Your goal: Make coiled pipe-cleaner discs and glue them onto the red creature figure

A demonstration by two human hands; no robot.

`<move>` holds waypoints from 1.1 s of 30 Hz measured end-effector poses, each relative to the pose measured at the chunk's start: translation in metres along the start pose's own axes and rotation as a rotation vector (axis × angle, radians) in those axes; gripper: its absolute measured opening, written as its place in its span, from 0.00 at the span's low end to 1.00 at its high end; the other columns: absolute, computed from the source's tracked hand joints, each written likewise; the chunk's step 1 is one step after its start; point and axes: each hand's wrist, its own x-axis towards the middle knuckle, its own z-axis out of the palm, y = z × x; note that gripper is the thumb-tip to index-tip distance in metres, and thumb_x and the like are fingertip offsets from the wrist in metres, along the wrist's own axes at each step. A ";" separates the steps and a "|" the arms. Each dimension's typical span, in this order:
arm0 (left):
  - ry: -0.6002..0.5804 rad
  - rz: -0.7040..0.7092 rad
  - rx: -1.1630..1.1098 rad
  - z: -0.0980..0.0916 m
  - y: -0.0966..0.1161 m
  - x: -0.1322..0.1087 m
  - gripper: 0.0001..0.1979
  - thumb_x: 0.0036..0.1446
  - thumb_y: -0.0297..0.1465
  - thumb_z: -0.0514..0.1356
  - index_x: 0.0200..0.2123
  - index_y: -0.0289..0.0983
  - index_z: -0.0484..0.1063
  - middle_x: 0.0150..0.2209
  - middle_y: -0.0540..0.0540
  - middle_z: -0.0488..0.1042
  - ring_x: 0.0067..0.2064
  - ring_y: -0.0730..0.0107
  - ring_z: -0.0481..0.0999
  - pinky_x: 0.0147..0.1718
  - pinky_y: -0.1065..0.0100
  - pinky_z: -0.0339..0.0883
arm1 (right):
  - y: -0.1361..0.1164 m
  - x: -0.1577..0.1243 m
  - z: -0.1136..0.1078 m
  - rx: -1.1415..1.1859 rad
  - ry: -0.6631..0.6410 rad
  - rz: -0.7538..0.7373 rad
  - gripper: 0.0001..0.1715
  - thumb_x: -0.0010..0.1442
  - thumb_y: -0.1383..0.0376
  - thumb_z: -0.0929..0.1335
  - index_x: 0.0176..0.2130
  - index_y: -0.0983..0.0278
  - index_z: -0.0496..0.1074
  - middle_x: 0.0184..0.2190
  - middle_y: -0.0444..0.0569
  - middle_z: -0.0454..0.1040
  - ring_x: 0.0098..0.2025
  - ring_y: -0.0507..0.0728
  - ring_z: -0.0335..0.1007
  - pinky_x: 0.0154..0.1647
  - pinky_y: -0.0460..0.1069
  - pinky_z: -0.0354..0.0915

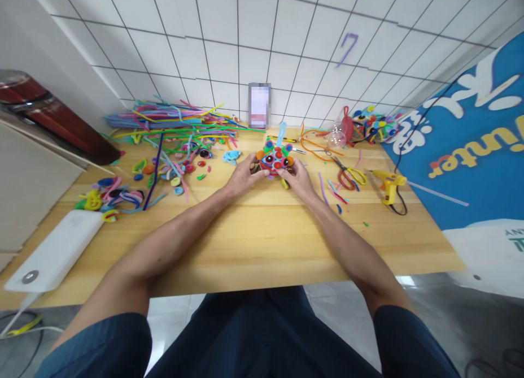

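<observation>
Between both hands, over the middle of the table, is a round pipe-cleaner craft figure (277, 160) with eyes, orange and green knobs and a light-blue loop on top. My left hand (246, 177) grips its left side, thumb along the lower front. On the opposite side my right hand (297, 178) holds it in the same way. Most of the fingertips are hidden behind the figure. Just behind it lies a yellow craft knife (283, 139). A crumpled blue pipe-cleaner piece (231, 157) rests beside my left hand.
Bundled pipe cleaners (164, 116) lie at the back left, loose coiled pieces in front. A phone (259, 106) leans on the tiled wall. Scissors (347, 173) and a yellow glue gun (388, 185) are at right; a white power bank (57, 249) and dark red flask (53, 116) at left.
</observation>
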 end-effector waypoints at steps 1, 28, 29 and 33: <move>-0.011 0.020 -0.045 0.000 0.003 0.001 0.26 0.62 0.43 0.67 0.59 0.40 0.69 0.59 0.40 0.77 0.59 0.55 0.78 0.59 0.54 0.73 | -0.001 0.002 0.000 0.052 -0.001 0.000 0.26 0.57 0.45 0.73 0.47 0.57 0.70 0.45 0.47 0.80 0.47 0.60 0.78 0.52 0.56 0.74; 0.060 0.106 0.257 0.001 -0.010 0.000 0.33 0.56 0.46 0.72 0.59 0.38 0.69 0.53 0.38 0.78 0.53 0.49 0.79 0.54 0.52 0.73 | -0.020 0.000 0.002 0.214 -0.075 0.052 0.28 0.52 0.45 0.77 0.46 0.56 0.73 0.47 0.47 0.81 0.49 0.61 0.79 0.54 0.57 0.75; 0.067 0.114 0.294 0.000 -0.010 0.001 0.33 0.56 0.45 0.73 0.59 0.38 0.69 0.53 0.38 0.79 0.53 0.48 0.79 0.55 0.51 0.72 | -0.021 0.000 0.002 0.200 -0.082 0.043 0.29 0.52 0.45 0.77 0.47 0.56 0.73 0.47 0.47 0.81 0.49 0.61 0.79 0.53 0.57 0.76; 0.023 0.134 0.367 -0.004 -0.014 0.003 0.41 0.51 0.43 0.76 0.63 0.36 0.66 0.59 0.36 0.76 0.59 0.43 0.75 0.60 0.48 0.67 | -0.020 0.001 -0.003 0.145 -0.079 -0.012 0.29 0.52 0.48 0.77 0.49 0.57 0.72 0.46 0.47 0.81 0.46 0.60 0.78 0.48 0.54 0.75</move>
